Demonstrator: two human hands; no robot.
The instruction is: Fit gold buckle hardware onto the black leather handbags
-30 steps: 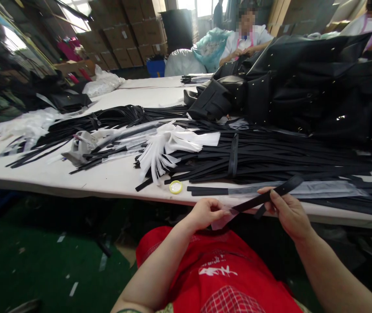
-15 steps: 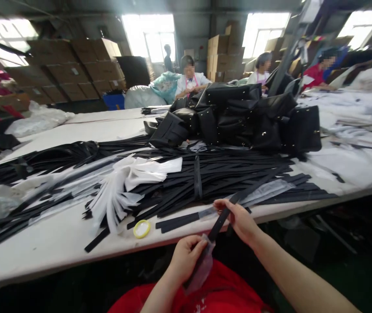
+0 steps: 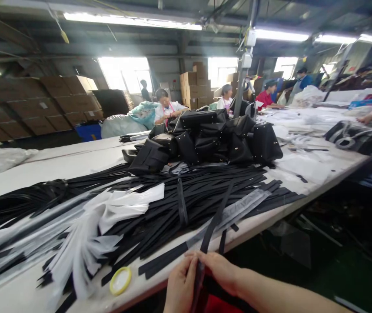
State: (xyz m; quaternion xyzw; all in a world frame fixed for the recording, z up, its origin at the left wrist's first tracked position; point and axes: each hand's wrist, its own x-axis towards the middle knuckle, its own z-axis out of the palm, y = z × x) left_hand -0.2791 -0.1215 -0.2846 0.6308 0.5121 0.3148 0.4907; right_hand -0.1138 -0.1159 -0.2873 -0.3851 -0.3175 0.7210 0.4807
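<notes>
A long black strap (image 3: 216, 219) runs up from my two hands over the table edge onto the pile. My left hand (image 3: 178, 288) is closed round its lower end, where a thin clear sleeve seems to wrap it. My right hand (image 3: 221, 270) pinches the same strap just beside the left, fingers closed. Both hands sit at the bottom of the view, at the near edge of the white table (image 3: 75, 152). A big heap of black straps (image 3: 186, 195) lies right behind them.
White paper strips (image 3: 101, 226) fan out left of the straps, and a yellow tape ring (image 3: 121, 280) lies near the edge. Black bags (image 3: 205, 139) are piled mid-table. Other people sit at the far side and right. Cardboard boxes (image 3: 58, 104) line the back.
The view has tilted upward and swung right. My hands have come closer together on the strap, now side by side at its lower end.
</notes>
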